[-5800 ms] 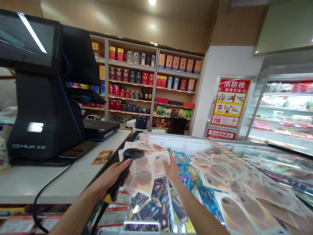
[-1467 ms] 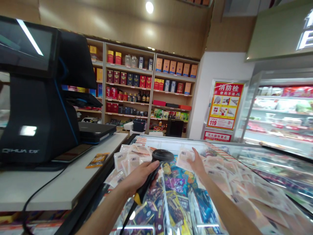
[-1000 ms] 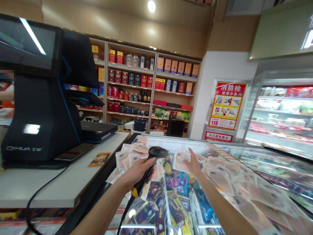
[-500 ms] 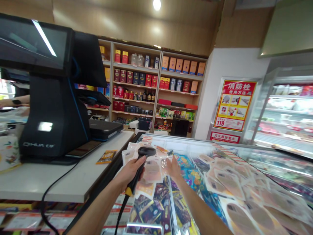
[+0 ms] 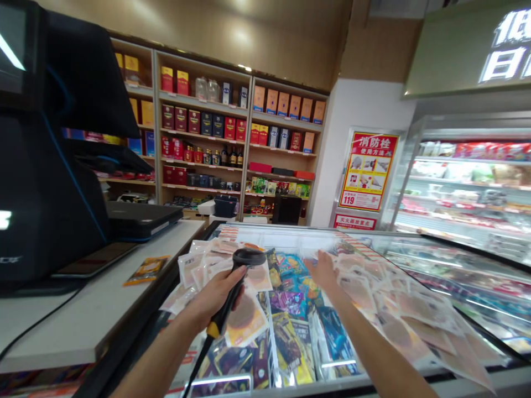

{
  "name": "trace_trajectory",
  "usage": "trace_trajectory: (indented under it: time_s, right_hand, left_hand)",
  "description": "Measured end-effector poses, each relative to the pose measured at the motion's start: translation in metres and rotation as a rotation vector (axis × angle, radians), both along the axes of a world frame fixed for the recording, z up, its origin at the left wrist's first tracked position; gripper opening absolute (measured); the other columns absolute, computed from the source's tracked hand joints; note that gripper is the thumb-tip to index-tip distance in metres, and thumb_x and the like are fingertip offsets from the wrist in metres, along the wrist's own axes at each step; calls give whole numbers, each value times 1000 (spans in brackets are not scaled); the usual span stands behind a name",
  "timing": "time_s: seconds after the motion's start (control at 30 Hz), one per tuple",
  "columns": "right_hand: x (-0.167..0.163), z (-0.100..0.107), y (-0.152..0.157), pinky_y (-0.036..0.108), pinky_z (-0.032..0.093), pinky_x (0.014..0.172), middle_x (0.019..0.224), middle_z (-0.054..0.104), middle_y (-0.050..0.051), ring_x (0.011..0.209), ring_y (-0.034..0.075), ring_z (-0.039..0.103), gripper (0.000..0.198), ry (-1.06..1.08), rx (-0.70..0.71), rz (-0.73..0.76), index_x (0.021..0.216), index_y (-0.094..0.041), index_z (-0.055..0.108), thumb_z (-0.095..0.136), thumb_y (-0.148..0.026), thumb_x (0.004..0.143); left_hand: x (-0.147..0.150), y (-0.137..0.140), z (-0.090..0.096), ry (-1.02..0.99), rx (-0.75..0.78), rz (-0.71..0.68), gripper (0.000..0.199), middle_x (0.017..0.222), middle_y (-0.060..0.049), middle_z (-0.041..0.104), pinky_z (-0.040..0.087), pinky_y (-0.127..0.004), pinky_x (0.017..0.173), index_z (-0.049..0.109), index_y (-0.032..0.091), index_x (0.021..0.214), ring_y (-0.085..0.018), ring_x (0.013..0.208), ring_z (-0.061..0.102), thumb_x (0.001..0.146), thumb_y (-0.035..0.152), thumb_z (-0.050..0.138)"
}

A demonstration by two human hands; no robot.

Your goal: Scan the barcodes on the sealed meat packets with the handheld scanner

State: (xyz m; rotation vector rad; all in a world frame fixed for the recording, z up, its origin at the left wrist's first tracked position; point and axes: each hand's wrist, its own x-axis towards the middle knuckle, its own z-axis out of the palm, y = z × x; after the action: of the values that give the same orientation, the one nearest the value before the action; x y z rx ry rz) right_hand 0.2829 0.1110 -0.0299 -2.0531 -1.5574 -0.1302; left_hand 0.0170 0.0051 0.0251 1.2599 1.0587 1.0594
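My left hand [image 5: 218, 296] is wrapped round the handle of a black barcode scanner [image 5: 226, 309] with a yellow band and a trailing cable. Its head lies over a pile of flat clear plastic packets [image 5: 194, 265] with pale tan, round contents. My right hand [image 5: 326, 270] reaches forward over the glass-topped freezer [image 5: 298, 239], beside a second, larger pile of similar packets [image 5: 394, 309]. A whitish, motion-blurred packet [image 5: 332, 246] shows at its fingers, which are closed on it; its outline is smeared.
At left, a white counter [image 5: 53, 326] holds a black checkout terminal [image 5: 37, 182] and a small orange packet [image 5: 147, 270]. Colourful frozen goods [image 5: 290, 304] lie beneath the freezer glass. Shelves of boxes [image 5: 201, 127] and a lit display fridge [image 5: 468, 188] stand behind.
My right hand has moved right, away from the scanner and the left pile, towards the right pile. My left hand still grips the scanner. The view has turned right.
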Motion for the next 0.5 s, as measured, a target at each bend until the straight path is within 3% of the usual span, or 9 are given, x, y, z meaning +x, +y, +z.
trace_trajectory:
  time_s: [0.1, 0.2, 0.27, 0.37, 0.5]
  right_hand:
    - [59, 3, -24, 52, 24, 82, 119, 34, 17, 111, 31, 27, 65, -132, -29, -167, 118, -13, 29, 41, -47, 65]
    - [93, -4, -48, 51, 27, 77, 107, 45, 15, 101, 32, 38, 68, -175, -142, -257, 112, -15, 35, 45, -53, 57]
    - [101, -11, -58, 48, 29, 75, 100, 49, 13, 96, 31, 42, 67, -206, -185, -273, 110, -16, 37, 46, -54, 55]
    - [99, -15, -61, 44, 32, 72, 100, 47, 13, 94, 30, 44, 68, -257, -131, -291, 112, -17, 34, 51, -48, 54]
    - [98, -11, -55, 34, 38, 64, 100, 45, 17, 83, 26, 51, 77, -148, -74, -245, 119, -11, 22, 53, -39, 54]
  left_hand:
    - [12, 2, -3, -14, 5, -52, 38, 51, 3, 48, 32, -19, 38, 45, 15, 64, -6, 39, 42, 64, 53, 44]
    - [21, 4, -6, -10, 43, -113, 38, 52, 3, 48, 31, -19, 38, 47, 14, 66, -6, 39, 41, 66, 52, 42]
    - [25, 5, -8, -1, 63, -138, 38, 51, 3, 49, 31, -19, 38, 47, 14, 67, -6, 39, 41, 67, 51, 42]
    - [28, 4, -7, 3, 63, -154, 37, 52, 3, 48, 31, -19, 38, 48, 14, 69, -6, 39, 41, 67, 51, 42]
    - [26, 0, -2, -5, 51, -147, 38, 52, 3, 48, 31, -19, 38, 47, 14, 70, -6, 39, 41, 67, 51, 41]
